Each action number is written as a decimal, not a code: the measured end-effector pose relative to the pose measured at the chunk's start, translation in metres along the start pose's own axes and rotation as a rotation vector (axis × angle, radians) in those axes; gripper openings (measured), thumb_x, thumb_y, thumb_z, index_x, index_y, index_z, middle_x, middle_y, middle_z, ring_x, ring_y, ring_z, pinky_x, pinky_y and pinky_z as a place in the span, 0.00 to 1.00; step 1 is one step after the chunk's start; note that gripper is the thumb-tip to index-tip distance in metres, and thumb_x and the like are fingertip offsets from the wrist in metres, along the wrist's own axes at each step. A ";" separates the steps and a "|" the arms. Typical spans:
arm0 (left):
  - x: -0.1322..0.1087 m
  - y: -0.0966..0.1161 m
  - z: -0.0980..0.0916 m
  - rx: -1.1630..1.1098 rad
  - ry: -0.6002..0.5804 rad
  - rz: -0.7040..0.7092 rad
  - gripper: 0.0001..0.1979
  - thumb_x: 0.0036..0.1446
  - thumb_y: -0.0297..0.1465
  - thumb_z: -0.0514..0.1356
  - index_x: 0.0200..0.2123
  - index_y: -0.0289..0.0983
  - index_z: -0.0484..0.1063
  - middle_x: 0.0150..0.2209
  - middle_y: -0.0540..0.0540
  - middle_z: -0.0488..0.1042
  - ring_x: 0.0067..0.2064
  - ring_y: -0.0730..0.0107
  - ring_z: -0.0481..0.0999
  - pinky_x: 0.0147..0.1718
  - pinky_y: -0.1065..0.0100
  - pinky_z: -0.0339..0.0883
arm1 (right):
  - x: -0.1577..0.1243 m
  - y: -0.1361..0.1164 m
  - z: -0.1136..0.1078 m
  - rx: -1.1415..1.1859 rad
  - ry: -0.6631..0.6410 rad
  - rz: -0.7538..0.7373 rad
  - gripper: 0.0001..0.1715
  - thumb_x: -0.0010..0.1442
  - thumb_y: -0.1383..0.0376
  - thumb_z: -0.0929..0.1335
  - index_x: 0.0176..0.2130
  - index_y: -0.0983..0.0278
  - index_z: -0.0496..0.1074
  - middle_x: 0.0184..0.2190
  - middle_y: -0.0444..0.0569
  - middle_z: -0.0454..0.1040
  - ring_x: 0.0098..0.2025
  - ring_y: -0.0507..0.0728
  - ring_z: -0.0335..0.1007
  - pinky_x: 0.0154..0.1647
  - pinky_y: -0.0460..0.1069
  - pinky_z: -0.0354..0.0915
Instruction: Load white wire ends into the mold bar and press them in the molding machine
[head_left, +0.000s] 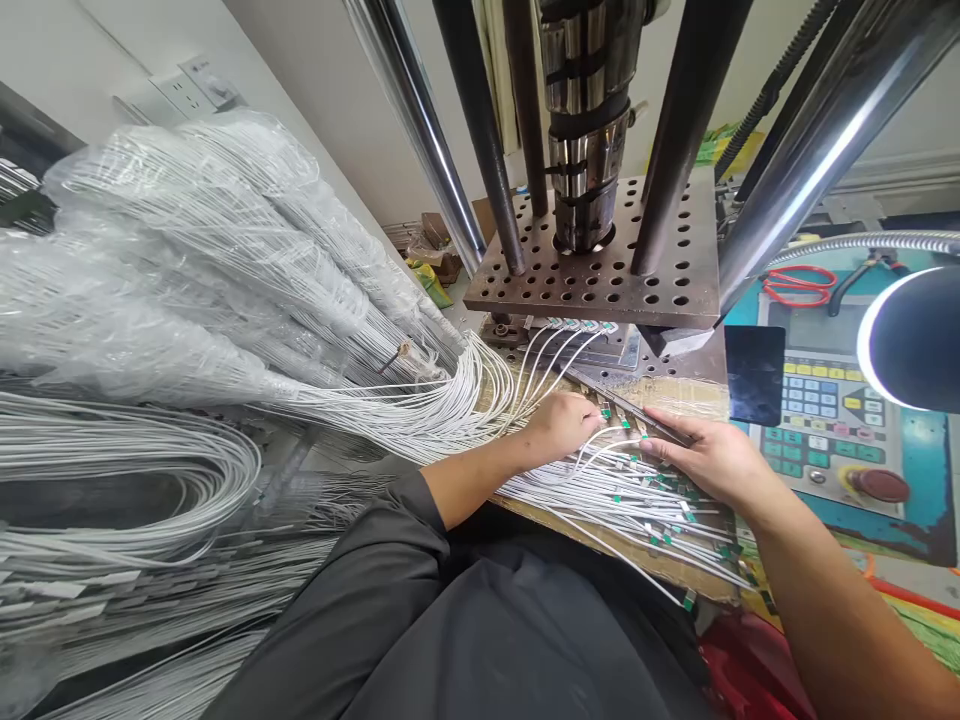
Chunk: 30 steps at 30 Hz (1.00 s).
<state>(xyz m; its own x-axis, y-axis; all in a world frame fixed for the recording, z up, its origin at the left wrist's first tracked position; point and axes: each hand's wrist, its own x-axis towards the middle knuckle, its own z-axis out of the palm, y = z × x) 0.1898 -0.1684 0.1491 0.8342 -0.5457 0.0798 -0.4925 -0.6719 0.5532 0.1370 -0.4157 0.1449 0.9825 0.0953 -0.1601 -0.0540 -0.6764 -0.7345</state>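
Many white cables [615, 505] with small green-tipped ends lie spread over a cardboard-covered table in front of me. My left hand [566, 425] is closed at a cable end with a green piece at its fingertips. My right hand [705, 455] pinches a long thin metal tool [626, 402], which slants up-left toward the press. Several cables curve up to a row of white and green connectors [574, 326] seated in the fixture under the press plate. Two white cable ends reach close to my right thumb; whether it touches them is unclear.
A drilled press plate [592, 290] hangs above the fixture between thick metal columns. Plastic-wrapped cable bundles [187, 250] fill the left side. At right are a control panel [832, 400] with a red button, red-handled scissors [799, 287], pliers, and a round lamp [919, 340].
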 end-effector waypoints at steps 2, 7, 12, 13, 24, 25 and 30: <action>0.000 0.001 0.000 -0.006 0.003 -0.007 0.11 0.63 0.30 0.61 0.32 0.37 0.84 0.34 0.45 0.82 0.37 0.67 0.78 0.43 0.68 0.70 | 0.000 0.000 0.000 -0.006 -0.001 0.011 0.36 0.56 0.44 0.73 0.59 0.54 0.76 0.57 0.45 0.77 0.61 0.70 0.71 0.63 0.60 0.69; 0.000 0.006 -0.003 -0.017 0.004 -0.039 0.11 0.62 0.30 0.61 0.31 0.37 0.83 0.33 0.45 0.82 0.36 0.68 0.78 0.41 0.69 0.68 | 0.000 0.002 0.001 -0.025 0.003 0.006 0.35 0.55 0.44 0.73 0.58 0.54 0.76 0.56 0.45 0.77 0.61 0.70 0.71 0.62 0.61 0.70; 0.000 0.007 -0.004 -0.015 0.007 -0.049 0.11 0.62 0.29 0.61 0.29 0.36 0.82 0.32 0.45 0.81 0.35 0.68 0.77 0.39 0.69 0.67 | 0.000 0.000 0.000 -0.025 0.001 0.007 0.36 0.55 0.44 0.73 0.58 0.54 0.76 0.56 0.45 0.77 0.61 0.70 0.71 0.63 0.61 0.69; 0.000 0.007 -0.003 -0.014 0.012 -0.046 0.11 0.62 0.29 0.61 0.29 0.36 0.82 0.32 0.45 0.81 0.35 0.68 0.77 0.39 0.69 0.67 | 0.000 0.000 0.000 -0.032 -0.001 0.012 0.36 0.55 0.44 0.73 0.59 0.54 0.76 0.56 0.45 0.77 0.61 0.70 0.71 0.63 0.61 0.69; -0.001 0.008 0.003 0.016 0.055 -0.082 0.09 0.60 0.31 0.62 0.29 0.36 0.81 0.35 0.45 0.83 0.36 0.67 0.78 0.39 0.68 0.67 | -0.001 -0.001 -0.001 -0.077 -0.025 0.023 0.35 0.57 0.43 0.72 0.60 0.51 0.75 0.56 0.43 0.77 0.63 0.69 0.70 0.62 0.60 0.69; 0.000 0.008 0.004 0.016 0.057 -0.085 0.10 0.60 0.31 0.62 0.29 0.36 0.81 0.35 0.45 0.83 0.36 0.67 0.78 0.38 0.68 0.67 | -0.001 -0.002 -0.001 -0.076 -0.025 0.022 0.35 0.57 0.43 0.72 0.60 0.51 0.75 0.56 0.43 0.77 0.63 0.69 0.70 0.63 0.60 0.69; 0.002 0.009 0.002 -0.036 0.059 -0.136 0.10 0.60 0.32 0.63 0.30 0.36 0.81 0.33 0.46 0.83 0.34 0.68 0.77 0.35 0.69 0.66 | -0.001 -0.004 -0.002 -0.074 -0.016 0.038 0.36 0.56 0.42 0.72 0.59 0.52 0.76 0.55 0.44 0.78 0.61 0.70 0.71 0.60 0.61 0.71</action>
<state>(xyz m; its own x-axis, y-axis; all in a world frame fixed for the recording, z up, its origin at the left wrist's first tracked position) 0.1863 -0.1765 0.1527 0.9061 -0.4200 0.0505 -0.3660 -0.7184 0.5915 0.1371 -0.4144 0.1495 0.9770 0.0795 -0.1977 -0.0774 -0.7317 -0.6772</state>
